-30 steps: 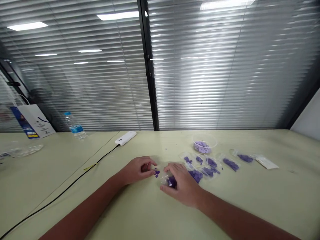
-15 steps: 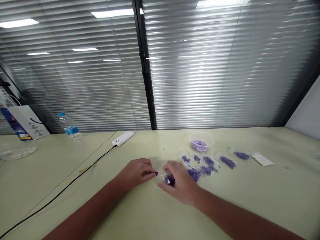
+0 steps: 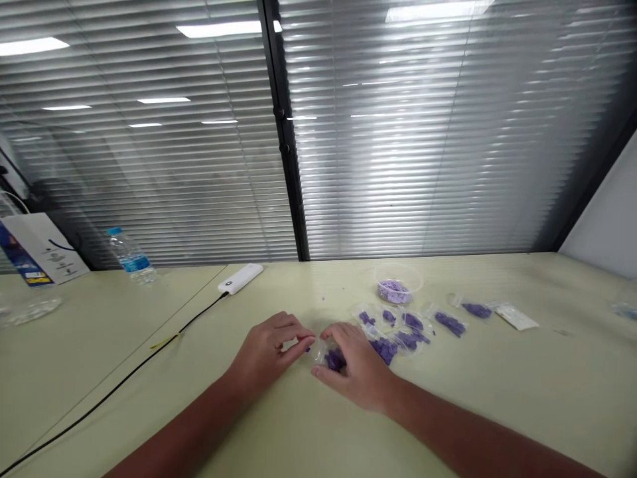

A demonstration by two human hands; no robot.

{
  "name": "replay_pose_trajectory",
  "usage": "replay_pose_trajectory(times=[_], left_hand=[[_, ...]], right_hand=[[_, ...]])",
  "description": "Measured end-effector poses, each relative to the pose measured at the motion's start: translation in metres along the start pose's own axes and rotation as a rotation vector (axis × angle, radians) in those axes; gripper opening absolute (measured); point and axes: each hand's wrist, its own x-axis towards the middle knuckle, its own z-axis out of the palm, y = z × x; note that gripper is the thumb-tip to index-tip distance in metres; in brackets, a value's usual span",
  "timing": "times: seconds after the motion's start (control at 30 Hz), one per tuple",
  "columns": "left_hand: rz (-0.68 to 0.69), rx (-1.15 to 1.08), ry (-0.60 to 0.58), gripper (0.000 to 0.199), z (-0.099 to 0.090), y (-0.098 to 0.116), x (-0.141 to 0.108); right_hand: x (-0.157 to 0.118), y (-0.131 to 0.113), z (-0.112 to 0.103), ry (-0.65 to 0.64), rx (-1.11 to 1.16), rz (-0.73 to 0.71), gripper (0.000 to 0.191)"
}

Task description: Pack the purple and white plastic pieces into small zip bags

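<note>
My left hand (image 3: pixel 275 345) is closed in a pinch, thumb and forefinger tips close together beside the mouth of a small clear bag. Whatever sits between those tips is too small to make out. A tiny dark purple piece (image 3: pixel 307 350) shows just under the left thumb. My right hand (image 3: pixel 355 365) curls around the clear bag of purple pieces (image 3: pixel 335 359) and holds it on the table; its fingers hide part of the bag. Right behind that hand lie more purple pieces (image 3: pixel 384 349) in clear bags.
A round clear tub (image 3: pixel 395 291) of pale purple pieces stands behind the bags. Bagged purple pieces (image 3: pixel 450 324) and a white packet (image 3: pixel 516 317) lie to the right. Leftward are a white power bank (image 3: pixel 241 279) with a black cable (image 3: pixel 134 367), a water bottle (image 3: pixel 132 256) and a paper bag (image 3: pixel 47 249).
My left fingertips have risen slightly and come nearer the bag; the purple piece formerly at their tips now shows below the thumb. My right hand stays around the bag. The view has shifted slightly.
</note>
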Motion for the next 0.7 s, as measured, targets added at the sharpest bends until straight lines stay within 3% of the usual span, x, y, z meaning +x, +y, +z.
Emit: replay_pose_trajectory(times=[0.13, 0.27, 0.4, 0.57, 0.7], left_hand=[[0.008, -0.088, 0.022, 0.026, 0.006, 0.008, -0.003], [-0.108, -0.096, 0.015, 0.028, 0.005, -0.001, -0.002], [-0.081, -0.058, -0.101, 0.024, 0.001, -0.023, 0.000], [-0.027, -0.191, -0.310, 0.025, 0.001, -0.046, -0.001], [-0.051, -0.252, -0.307, 0.025, 0.006, -0.049, -0.001]], right_hand=[[0.000, -0.001, -0.001, 0.002, 0.021, -0.020, 0.036], [-0.001, 0.001, -0.002, 0.023, 0.042, 0.006, 0.038], [-0.002, 0.002, -0.002, 0.067, 0.066, 0.029, 0.040], [-0.002, 0.004, -0.003, 0.097, 0.085, 0.069, 0.039], [-0.002, 0.007, -0.001, 0.090, 0.089, 0.081, 0.037]])
